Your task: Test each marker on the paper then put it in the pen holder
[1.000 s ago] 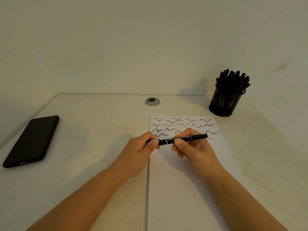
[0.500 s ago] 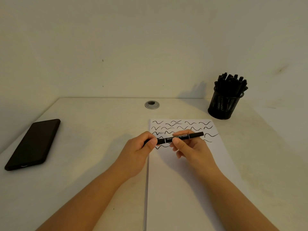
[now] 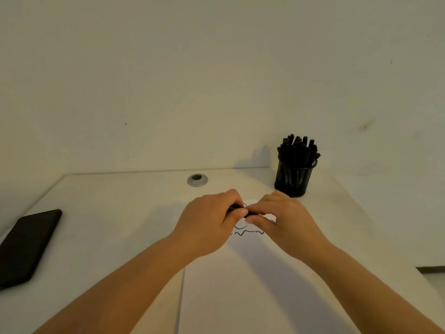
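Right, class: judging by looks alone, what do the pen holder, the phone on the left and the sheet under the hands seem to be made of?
Pen holder: probably black wire mesh, likely metal; a fine grid shows in its wall, matte.
Phone: a dark, smooth slab with a slight sheen, likely glass-fronted; the casing material cannot be told.
Sheet: white matte paper, flat, thin-edged, with black ink squiggles.

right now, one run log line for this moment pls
step: handling marker | left hand: grips marker | right hand: grips marker | paper: squiggles | pen holder: full of markers, apart
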{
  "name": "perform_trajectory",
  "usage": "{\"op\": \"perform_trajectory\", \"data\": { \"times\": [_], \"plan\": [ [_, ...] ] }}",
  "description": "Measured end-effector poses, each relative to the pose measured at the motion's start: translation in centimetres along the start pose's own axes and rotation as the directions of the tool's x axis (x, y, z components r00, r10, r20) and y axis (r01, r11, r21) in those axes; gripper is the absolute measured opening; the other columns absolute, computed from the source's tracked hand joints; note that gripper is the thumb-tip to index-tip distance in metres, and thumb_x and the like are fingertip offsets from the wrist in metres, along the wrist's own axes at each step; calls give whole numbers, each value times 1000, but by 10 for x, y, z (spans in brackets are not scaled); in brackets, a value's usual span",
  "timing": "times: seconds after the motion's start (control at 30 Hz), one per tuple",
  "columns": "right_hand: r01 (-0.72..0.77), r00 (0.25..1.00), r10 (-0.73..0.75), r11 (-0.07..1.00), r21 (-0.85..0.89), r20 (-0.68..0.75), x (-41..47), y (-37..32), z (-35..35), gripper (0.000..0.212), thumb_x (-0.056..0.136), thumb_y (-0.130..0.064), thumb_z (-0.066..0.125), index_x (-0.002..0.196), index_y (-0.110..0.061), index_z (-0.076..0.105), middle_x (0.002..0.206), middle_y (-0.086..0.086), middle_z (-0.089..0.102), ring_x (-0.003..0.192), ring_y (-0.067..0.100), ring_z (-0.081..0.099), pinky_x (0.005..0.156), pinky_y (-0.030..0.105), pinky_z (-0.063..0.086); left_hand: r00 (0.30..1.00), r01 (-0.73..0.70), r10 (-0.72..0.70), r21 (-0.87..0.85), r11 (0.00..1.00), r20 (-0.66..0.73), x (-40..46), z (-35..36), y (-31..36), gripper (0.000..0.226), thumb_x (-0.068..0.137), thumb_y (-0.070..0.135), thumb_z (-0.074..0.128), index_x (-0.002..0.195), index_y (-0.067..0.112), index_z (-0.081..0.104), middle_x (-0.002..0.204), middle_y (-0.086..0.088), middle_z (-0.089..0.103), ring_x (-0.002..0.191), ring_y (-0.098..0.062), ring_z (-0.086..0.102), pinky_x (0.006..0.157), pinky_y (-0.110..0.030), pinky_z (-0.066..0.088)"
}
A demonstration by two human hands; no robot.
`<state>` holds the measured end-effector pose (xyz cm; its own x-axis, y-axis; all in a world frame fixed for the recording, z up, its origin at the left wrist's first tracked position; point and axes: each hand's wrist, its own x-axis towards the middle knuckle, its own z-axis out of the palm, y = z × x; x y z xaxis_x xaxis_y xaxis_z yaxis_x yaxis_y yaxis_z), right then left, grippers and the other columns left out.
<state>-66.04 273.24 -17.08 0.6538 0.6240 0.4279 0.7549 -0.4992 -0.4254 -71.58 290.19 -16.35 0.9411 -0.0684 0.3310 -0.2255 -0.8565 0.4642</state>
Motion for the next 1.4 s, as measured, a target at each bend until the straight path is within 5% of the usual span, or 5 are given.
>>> {"op": "perform_trajectory", "data": {
  "times": [0.23,0.4,0.67,1.13,1.4],
  "plan": [
    [-104,994,94,978,-179,-64,2,47,-47,10,83,-28,64,92,-23,65,78,-10,62,71,7,56,66,26,46,998,-57,52,-153,987,-38,55,23,29,23,89,43,47,109,33,46,80,21,56,73,5,55,65,-20,43],
    [-345,869,383,923,171,-314,9,98,-88,15,81,-19,66,83,-27,54,77,-19,61,71,-16,55,61,2,40,995,88,-102,-331,939,-22,96,51,23,41,83,41,57,119,32,41,97,19,57,90,8,54,75,-19,44],
    [-349,685,600,768,538,-413,36,140,-112,20,83,-21,64,82,-28,46,87,0,71,77,7,68,71,34,56,964,265,-245,-340,902,101,153,105,4,91,72,41,73,142,20,20,140,4,39,120,-8,42,93,-25,36],
    [-361,764,492,862,355,-418,57,157,-75,46,83,-17,64,115,-37,37,83,-11,60,68,-1,61,51,12,39,971,240,-198,-563,791,136,186,127,-1,86,64,37,79,134,28,29,117,17,46,114,-6,44,100,-33,41],
    [-393,821,451,891,225,-349,58,164,-43,29,87,-17,59,114,-23,50,83,-11,55,72,0,55,58,7,34,970,243,-218,-547,801,111,187,129,-3,81,65,38,79,130,28,32,114,18,48,108,-2,45,89,-23,39]
  ]
}}
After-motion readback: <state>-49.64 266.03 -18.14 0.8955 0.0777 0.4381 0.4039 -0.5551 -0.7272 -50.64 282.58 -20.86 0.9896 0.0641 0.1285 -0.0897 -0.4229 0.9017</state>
